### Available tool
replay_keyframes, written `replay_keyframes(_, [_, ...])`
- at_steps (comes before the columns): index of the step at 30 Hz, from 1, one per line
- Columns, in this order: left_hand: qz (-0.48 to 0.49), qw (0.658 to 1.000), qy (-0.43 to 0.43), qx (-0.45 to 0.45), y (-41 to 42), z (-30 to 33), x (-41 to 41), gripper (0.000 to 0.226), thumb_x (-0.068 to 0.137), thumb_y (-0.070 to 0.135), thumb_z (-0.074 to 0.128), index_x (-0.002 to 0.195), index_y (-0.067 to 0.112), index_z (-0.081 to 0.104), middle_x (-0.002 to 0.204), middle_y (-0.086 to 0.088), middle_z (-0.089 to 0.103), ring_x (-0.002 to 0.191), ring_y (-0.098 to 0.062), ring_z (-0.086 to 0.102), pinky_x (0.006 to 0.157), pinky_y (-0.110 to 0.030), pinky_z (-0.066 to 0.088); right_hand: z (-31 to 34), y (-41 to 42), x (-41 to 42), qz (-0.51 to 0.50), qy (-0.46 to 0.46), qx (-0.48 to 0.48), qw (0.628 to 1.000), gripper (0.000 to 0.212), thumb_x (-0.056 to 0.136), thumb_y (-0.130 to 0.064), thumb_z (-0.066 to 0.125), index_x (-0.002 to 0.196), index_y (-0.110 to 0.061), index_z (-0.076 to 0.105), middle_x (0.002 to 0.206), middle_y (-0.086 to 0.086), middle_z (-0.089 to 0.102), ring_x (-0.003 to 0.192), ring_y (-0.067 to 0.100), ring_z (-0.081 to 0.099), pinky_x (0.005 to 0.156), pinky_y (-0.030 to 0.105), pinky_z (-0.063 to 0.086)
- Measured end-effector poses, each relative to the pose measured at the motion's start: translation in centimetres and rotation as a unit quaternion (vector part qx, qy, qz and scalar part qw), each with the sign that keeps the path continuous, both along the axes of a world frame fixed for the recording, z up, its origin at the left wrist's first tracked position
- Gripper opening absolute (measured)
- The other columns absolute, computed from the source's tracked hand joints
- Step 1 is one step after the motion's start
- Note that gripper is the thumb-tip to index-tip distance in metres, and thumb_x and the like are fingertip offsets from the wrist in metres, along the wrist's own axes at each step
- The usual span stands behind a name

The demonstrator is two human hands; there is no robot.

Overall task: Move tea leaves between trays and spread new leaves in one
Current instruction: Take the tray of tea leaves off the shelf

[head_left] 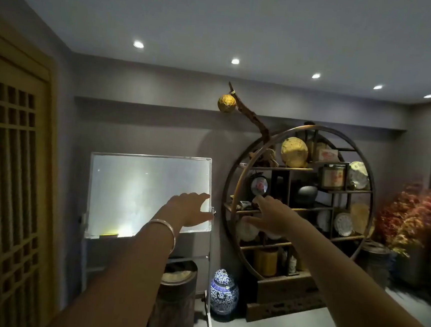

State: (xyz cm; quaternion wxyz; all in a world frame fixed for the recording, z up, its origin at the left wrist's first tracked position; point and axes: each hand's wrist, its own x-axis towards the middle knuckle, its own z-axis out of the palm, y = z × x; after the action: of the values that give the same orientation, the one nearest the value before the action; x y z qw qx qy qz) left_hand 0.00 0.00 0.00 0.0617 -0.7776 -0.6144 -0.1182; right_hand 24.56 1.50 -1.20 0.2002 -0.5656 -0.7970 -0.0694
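No tray and no tea leaves are in view. Both my arms stretch forward into the room at chest height. My left hand (191, 209), with a silver bangle on its wrist, is held out with fingers relaxed and holds nothing; it appears in front of the whiteboard's right edge. My right hand (269, 215) is also held out with straight fingers and holds nothing, in front of the round shelf.
A whiteboard (139, 193) on a wheeled stand is against the far wall. To its right a round wooden display shelf (296, 204) carries tea cakes and plates. A dark cylindrical stool (175, 298) and a blue-white jar (224, 293) are on the floor. A lattice door (6, 184) is at left.
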Motion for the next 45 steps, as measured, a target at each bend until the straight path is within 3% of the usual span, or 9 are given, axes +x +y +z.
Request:
replay_keyframes(5, [-0.007,1.000,-0.001,-0.011,7.9,-0.4,0.6,0.070,0.094,0.057,0.046,0.153,0.027,0.024,0.159,-0.006,0.032,0.142,-0.032,0.036,0.113,-0.046,0.031,-0.3,6.4,0.8,-0.041,-0.016,-0.008,0.999,0.070,0.079,-0.066,0.054,0.130,-0.019,0.043,0.122,0.007,0.053,0.106,0.024,0.054,0.084,0.037,0.048])
replay_keyframes(8, [-0.031,0.999,-0.007,-0.008,13.3,-0.5,1.6,0.065,0.092,0.056,0.050,0.147,0.026,0.034,0.152,-0.007,0.043,0.136,-0.031,0.045,0.108,-0.044,0.037,-0.5,10.8,1.4,-0.055,-0.026,0.002,0.998,0.069,0.080,-0.066,0.054,0.131,-0.020,0.042,0.122,0.006,0.053,0.105,0.022,0.054,0.081,0.033,0.046])
replay_keyframes(14, [-0.086,0.996,-0.032,-0.024,25.0,0.2,3.9,0.055,0.092,0.049,0.055,0.139,0.022,0.045,0.141,-0.009,0.054,0.125,-0.030,0.054,0.097,-0.037,0.042,0.1,20.3,3.6,-0.102,-0.027,-0.020,0.994,0.068,0.085,-0.059,0.052,0.136,-0.018,0.038,0.129,0.009,0.050,0.114,0.025,0.051,0.089,0.036,0.045])
replay_keyframes(24, [-0.124,0.992,0.006,0.009,43.6,4.4,7.8,0.068,0.090,0.055,0.053,0.148,0.026,0.033,0.147,-0.009,0.049,0.129,-0.031,0.051,0.105,-0.048,0.044,0.4,34.1,9.5,-0.155,-0.010,-0.016,0.988,0.068,0.086,-0.060,0.049,0.136,-0.015,0.039,0.129,0.011,0.050,0.114,0.027,0.052,0.091,0.040,0.048])
replay_keyframes(31, [-0.152,0.988,0.025,-0.009,54.9,1.5,13.8,0.070,0.091,0.056,0.051,0.151,0.032,0.025,0.150,-0.009,0.044,0.131,-0.031,0.048,0.106,-0.048,0.042,-0.6,44.5,15.2,-0.167,-0.008,-0.011,0.986,0.070,0.085,-0.062,0.050,0.136,-0.016,0.038,0.135,0.009,0.050,0.118,0.024,0.052,0.092,0.038,0.049])
replay_keyframes(36, [-0.165,0.986,0.012,-0.025,63.6,0.5,19.9,0.061,0.091,0.054,0.051,0.145,0.029,0.035,0.145,-0.008,0.049,0.125,-0.029,0.052,0.094,-0.039,0.044,0.0,52.7,20.4,-0.157,-0.012,-0.016,0.987,0.070,0.085,-0.060,0.053,0.137,-0.017,0.037,0.134,0.009,0.048,0.118,0.025,0.050,0.094,0.042,0.048])
replay_keyframes(41, [-0.150,0.988,0.004,-0.022,73.4,1.8,26.8,0.072,0.090,0.058,0.051,0.151,0.028,0.027,0.154,-0.006,0.040,0.139,-0.030,0.039,0.111,-0.047,0.036,1.8,60.8,26.4,-0.150,-0.018,-0.011,0.988,0.065,0.086,-0.057,0.053,0.136,-0.016,0.038,0.127,0.009,0.050,0.110,0.023,0.053,0.091,0.040,0.049])
replay_keyframes(45, [-0.145,0.989,0.008,-0.017,79.6,2.3,30.2,0.074,0.089,0.061,0.049,0.152,0.029,0.025,0.153,-0.004,0.041,0.142,-0.029,0.035,0.114,-0.049,0.033,2.7,67.2,30.3,-0.146,-0.007,-0.009,0.989,0.069,0.086,-0.057,0.053,0.139,-0.016,0.036,0.131,0.010,0.048,0.114,0.024,0.052,0.092,0.040,0.049])
